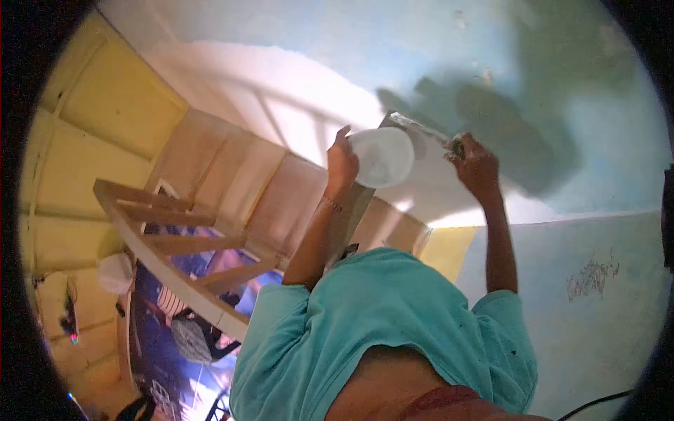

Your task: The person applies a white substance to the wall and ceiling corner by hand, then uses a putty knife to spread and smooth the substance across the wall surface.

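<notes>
A round whitish translucent bowl [383, 158] is held up by its rim in my left hand [342, 163], whose fingers close on its left side. What the bowl holds is hidden. To the right, my right hand [476, 164] is raised, its fingers closed round a small dark, rough thing [458, 148] smeared with white; I cannot make out what it is. A long board or beam [354, 203] with a white-smeared edge runs behind the bowl, and its end reaches near my right fingers. Both hands are near the blue and white painted surface [435, 91].
A wooden ladder-like frame [158, 256] leans at the left, in front of a bed or cloth with dark items [193, 337]. Yellow panels [112, 112] stand at the far left. A scuffed pale blue wall [590, 281] is on the right, with a dark cable [597, 402] below.
</notes>
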Demonstrator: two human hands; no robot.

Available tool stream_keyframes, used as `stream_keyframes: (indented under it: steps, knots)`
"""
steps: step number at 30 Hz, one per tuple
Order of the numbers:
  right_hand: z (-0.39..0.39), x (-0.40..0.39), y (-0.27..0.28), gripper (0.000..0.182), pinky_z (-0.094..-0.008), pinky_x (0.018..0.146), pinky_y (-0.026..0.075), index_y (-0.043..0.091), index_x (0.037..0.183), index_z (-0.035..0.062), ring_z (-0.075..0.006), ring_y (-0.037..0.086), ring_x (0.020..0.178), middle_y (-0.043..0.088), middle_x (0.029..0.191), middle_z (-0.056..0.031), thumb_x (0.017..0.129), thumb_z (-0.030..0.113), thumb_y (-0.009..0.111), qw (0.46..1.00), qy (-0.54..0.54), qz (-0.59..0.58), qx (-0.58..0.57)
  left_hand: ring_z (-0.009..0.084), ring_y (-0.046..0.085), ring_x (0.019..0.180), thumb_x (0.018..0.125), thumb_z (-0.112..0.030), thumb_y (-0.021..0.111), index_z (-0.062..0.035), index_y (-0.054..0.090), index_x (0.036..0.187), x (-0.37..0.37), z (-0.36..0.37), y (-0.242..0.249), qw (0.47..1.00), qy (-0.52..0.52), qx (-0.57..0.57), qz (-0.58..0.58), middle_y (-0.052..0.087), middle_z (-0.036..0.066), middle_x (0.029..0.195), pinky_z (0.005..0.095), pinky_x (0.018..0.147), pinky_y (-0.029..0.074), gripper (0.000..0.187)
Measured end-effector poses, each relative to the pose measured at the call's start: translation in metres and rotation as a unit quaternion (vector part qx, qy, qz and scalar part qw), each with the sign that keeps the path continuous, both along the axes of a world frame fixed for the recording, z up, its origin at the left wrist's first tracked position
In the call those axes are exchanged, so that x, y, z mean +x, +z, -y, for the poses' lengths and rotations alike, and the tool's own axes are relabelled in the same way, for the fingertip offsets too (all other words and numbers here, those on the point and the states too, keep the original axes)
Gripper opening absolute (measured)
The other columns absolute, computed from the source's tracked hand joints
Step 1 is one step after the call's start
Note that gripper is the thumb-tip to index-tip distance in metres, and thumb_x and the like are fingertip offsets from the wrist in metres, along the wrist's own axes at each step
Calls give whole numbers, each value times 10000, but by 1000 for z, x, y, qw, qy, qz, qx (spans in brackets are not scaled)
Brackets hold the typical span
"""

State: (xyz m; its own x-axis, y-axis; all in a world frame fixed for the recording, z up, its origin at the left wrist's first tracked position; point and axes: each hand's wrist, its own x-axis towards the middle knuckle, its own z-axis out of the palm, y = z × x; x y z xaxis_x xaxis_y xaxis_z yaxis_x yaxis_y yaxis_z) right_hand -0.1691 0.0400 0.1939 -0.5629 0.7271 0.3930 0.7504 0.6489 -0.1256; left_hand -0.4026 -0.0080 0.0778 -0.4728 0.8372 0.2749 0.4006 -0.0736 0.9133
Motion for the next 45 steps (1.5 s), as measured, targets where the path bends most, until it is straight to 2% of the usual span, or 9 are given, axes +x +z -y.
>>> stream_keyframes:
  steps: [5,10,21,28,31,37,41,44,45]
  knots:
    - [-10,26,-53,299,-379,504,453,481,847,41,-315,565,583,562,662,-150,777,329,519,984,-105,-123,70,318,565,801,808,-38,401,6,419,1101,0,-1,2,1000,-6,-7,4,565,227,878,347,685,454,297]
    - [-33,19,-34,307,-368,477,451,513,828,32,-308,566,566,553,617,-166,797,337,494,959,-128,-205,145,333,546,857,804,-81,440,40,436,1076,2,-7,5,999,14,7,-46,547,231,940,366,733,437,297]
    - [-58,63,-92,292,-365,486,454,542,875,37,-298,571,554,567,634,-143,773,310,533,940,-236,-175,175,334,472,984,798,-159,480,-7,404,1128,2,-11,17,988,40,-6,-148,496,174,1061,531,866,286,371]
    - [-64,34,-47,295,-361,501,454,540,899,39,-300,571,562,580,666,-143,754,296,541,948,-222,-180,144,313,436,1031,804,-166,468,-20,398,1139,4,-7,35,991,45,4,-126,480,161,1084,556,901,218,372]
    - [-73,25,-41,292,-383,509,448,541,882,48,-307,563,559,574,662,-147,759,313,529,925,-250,-167,232,307,429,1039,805,-164,468,-19,392,1146,13,-7,50,989,27,8,-145,471,156,1094,561,912,191,379]
    - [-33,36,-61,352,-406,614,461,523,1000,33,-325,573,683,584,819,-174,762,291,539,931,-291,-220,-7,295,426,1048,805,-145,467,-28,386,1152,15,0,63,989,6,28,-145,467,138,1105,556,924,175,375]
    - [-4,25,-54,332,-360,584,467,467,1086,50,-275,579,696,539,945,-200,773,136,534,950,-92,-298,-1,288,425,1049,806,-131,464,-39,385,1154,27,-1,67,988,-22,66,-140,466,129,1109,539,928,183,369]
    - [10,21,-44,403,-331,556,462,404,1153,44,-250,576,662,557,901,-166,776,126,524,850,-71,-445,-275,281,428,1046,807,-127,461,-43,389,1149,41,0,73,984,-47,83,-148,467,123,1106,532,926,193,360]
    - [13,21,-30,455,-334,536,457,356,1190,33,-248,565,629,562,830,-150,776,121,522,871,-101,-384,-290,281,429,1046,807,-124,458,-44,392,1147,46,0,75,984,-57,86,-146,469,122,1102,531,926,195,356]
